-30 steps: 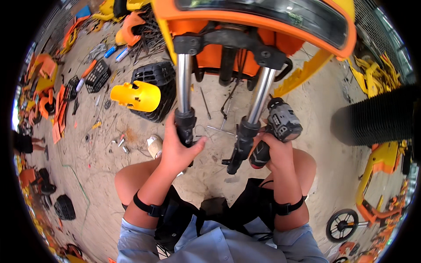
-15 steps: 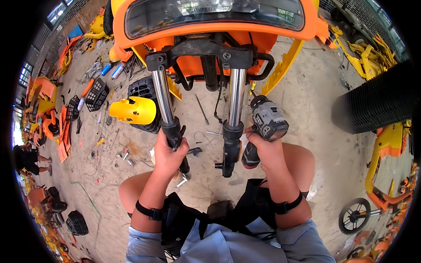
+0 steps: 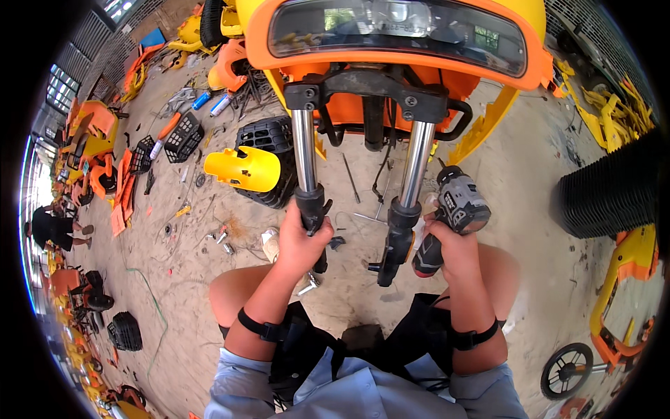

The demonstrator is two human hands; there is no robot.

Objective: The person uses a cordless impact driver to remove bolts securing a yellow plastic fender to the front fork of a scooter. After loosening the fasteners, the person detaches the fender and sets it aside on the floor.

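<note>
My left hand [image 3: 301,243] is closed around the black lower end of the left fork leg [image 3: 309,207]. In my right hand [image 3: 452,246] is a grey and black cordless drill [image 3: 463,204], gripped by its handle and pointing away from me. The drill is beside the right fork leg [image 3: 399,237], apparently apart from it. Both legs have shiny metal upper tubes and hang from a black fork crown [image 3: 380,89]. Above them is an orange and yellow front cover with a clear headlight panel [image 3: 398,29]. My fingers on the far side of the left leg are partly hidden.
A yellow curved fender [image 3: 244,170] rests on a black basket [image 3: 269,133] at the left. Small metal parts [image 3: 223,241] and a thin rod [image 3: 350,179] lie on the floor. Stacked black baskets [image 3: 607,185] and a spoked wheel [image 3: 567,371] are at the right. Another person [image 3: 52,228] is far left.
The scene has shifted rightward and tilted slightly in the picture, as my head view moved. Both hands keep their holds on the fork leg and the drill.
</note>
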